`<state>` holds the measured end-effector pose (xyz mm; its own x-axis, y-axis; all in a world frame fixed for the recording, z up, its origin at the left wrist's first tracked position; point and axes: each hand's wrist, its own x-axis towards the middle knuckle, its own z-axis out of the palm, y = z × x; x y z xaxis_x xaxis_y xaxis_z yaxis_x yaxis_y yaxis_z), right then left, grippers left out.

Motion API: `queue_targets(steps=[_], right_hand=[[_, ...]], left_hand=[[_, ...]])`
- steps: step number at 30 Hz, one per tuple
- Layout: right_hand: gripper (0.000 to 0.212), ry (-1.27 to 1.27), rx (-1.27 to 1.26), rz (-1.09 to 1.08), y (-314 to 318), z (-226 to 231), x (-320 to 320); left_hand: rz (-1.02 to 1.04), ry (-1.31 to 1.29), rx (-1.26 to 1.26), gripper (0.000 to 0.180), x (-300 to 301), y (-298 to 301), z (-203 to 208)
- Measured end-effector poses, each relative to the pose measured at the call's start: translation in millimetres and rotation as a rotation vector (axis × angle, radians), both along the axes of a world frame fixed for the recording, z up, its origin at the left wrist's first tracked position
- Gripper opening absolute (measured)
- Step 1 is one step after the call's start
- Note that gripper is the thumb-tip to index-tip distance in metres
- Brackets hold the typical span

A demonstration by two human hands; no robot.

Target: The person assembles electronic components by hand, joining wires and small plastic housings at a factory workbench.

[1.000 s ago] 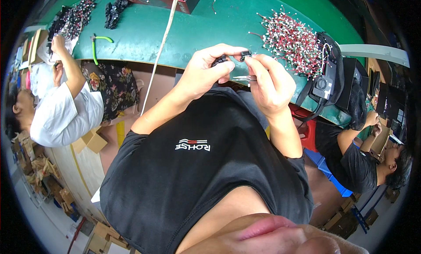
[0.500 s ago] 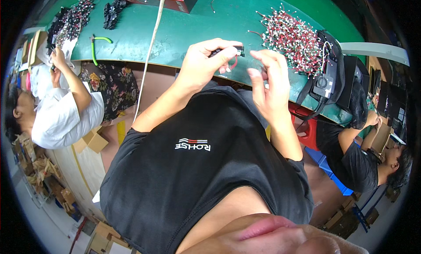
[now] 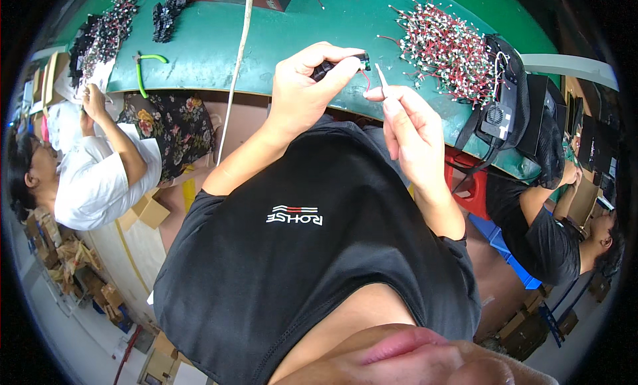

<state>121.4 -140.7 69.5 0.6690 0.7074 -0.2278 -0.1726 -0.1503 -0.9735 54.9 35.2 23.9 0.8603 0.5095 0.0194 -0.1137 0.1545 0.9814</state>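
My left hand [image 3: 307,80] is closed around a small black plastic part [image 3: 362,56], pinched between thumb and index finger near the table's front edge. A short red wire [image 3: 368,81] hangs from the part's right end. Just right of it, my right hand [image 3: 413,122] pinches a pair of slim metal tweezers [image 3: 381,77]. Their tips point up and away from me, close beside the black part; a small gap shows between them. My other fingers hide the lower end of the tweezers.
Many red-and-white wire leads [image 3: 442,49] lie heaped at the right, beside a black bag [image 3: 512,99]. A pale pole [image 3: 239,59] crosses the green table [image 3: 199,49] at left. Beyond it lie green-handled pliers [image 3: 141,72] and black parts [image 3: 166,16]. Co-workers sit at both sides.
My right hand has gone from spread fingers to a pinch on the tweezers, bringing their tips up beside the black part. My left hand has risen slightly with the part.
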Motion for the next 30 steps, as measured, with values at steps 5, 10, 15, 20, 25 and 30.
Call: queue_targets(steps=[5,10,15,20,25,30], right_hand=[[0.025,0.060,0.061,0.019,2,-4,-3],[0.025,0.068,0.016,0.038,2,-5,1],[0.024,0.092,-0.007,0.048,1,-3,2],[0.020,-0.066,-0.045,-0.001,1,-6,1],[0.016,-0.540,-0.172,-0.036,5,-11,-2],[0.021,-1.149,-0.478,-0.037,13,-6,-9]], left_hand=[[0.020,-0.034,0.119,0.015,-1,-1,3],[0.002,-0.064,0.288,0.017,-1,4,-1],[-0.001,-0.108,0.427,0.018,-1,8,-2],[-0.014,-0.163,0.610,0.017,0,11,3],[0.008,-0.173,0.607,0.017,1,8,-2],[0.040,-0.169,0.571,0.017,3,3,-7]])
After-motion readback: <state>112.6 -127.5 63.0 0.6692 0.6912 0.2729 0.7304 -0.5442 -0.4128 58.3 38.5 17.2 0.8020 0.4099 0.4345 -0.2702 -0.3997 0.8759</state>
